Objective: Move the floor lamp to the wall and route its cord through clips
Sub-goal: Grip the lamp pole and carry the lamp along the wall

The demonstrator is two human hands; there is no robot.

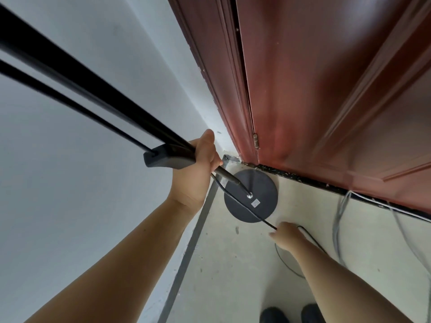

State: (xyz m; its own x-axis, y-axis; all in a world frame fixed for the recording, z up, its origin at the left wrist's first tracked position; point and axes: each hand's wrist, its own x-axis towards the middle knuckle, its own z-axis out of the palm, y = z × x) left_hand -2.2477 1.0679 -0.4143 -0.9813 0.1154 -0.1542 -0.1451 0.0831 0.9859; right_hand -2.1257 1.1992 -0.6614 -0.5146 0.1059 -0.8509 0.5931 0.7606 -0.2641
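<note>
Floor lamp (98,96) seen from above, standing in corner where white wall (70,183) meets red-brown door (326,89). Round dark base (261,206) set flat on pale floor (233,276), just beside grey baseboard (193,241) at its 9 o'clock and black threshold strip (303,178) at its 12–1 o'clock. Small white label (255,202) noted on base nr pole foot.

Pole is gripped by left hand (198,169), grip closed round it w/ thumb up, just below a dark bracket (163,157) that joins a thinner 2nd rod (70,101) to the main pole. Both rods run off toward 10 o'clock, out of view.

Black cord (245,206) is seen dropping from under left hand, crossing the base top toward 4 o'clock, reaching right hand (285,234). Right hand is held low over floor at base's 4–5 o'clock; cord appears pinched in its fingers, though the grip is blurred and partly hidden — prob. holding cord. Beyond the hand, cord loops on floor toward 5 o'clock.

Grey cable bundle (340,217) lies on floor at 3 o'clock, by door bottom. Door hinge (256,141) visible at 12 o'clock. Dark shoes (291,313) at 6 o'clock, frame bottom.
</note>
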